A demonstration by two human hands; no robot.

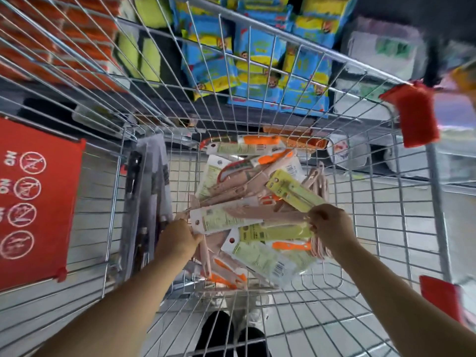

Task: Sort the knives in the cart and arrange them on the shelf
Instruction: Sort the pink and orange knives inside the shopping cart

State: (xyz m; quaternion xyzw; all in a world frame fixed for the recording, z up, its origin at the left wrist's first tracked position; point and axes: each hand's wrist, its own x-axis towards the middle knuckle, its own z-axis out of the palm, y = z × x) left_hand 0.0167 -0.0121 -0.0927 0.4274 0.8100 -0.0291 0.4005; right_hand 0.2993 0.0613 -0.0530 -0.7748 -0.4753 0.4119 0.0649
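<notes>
Shelving [296, 121] stands beyond the left hand's fingers [197, 237], stocked with blue-and-yellow packets [257, 47]. Orange packs [85, 29] sit further left; white packs [381, 47] beyond the right hand's fingers [313, 221]. Pale glossy floor [334, 320] lies below.

On the red sign [38, 202] fixed to the left wall of the cart [309, 46] you can read "NO", turned sideways, beside crossed-out circle pictograms. The print and barcodes on the knife cards [224, 220] and the blue packs [257, 47] are too blurred for you to read.
</notes>
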